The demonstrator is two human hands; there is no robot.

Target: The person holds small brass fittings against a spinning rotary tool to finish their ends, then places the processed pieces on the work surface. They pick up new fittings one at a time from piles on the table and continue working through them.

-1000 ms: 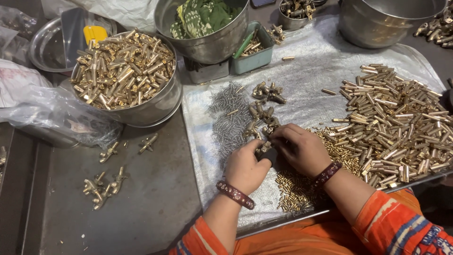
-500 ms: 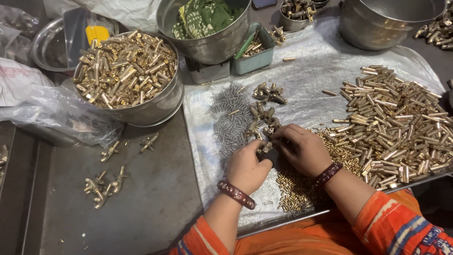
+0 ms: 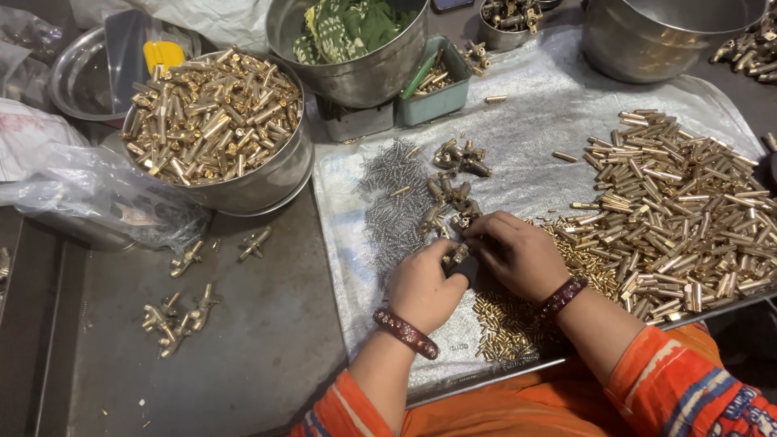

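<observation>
Steel bowl (image 3: 267, 182) of brass parts, green tub (image 3: 441, 97), leaf-filled pot (image 3: 356, 69).

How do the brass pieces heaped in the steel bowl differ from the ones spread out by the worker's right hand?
The brass pieces in the steel bowl are piled deep inside a round steel bowl on the left; the brass tubes on the plastic sheet lie spread in a loose, shallow layer on the right. The bowl's pieces look shorter and stubbier, some with stepped ends; the sheet's look longer, plainer cylinders. Both are shiny gold-coloured metal.
</observation>
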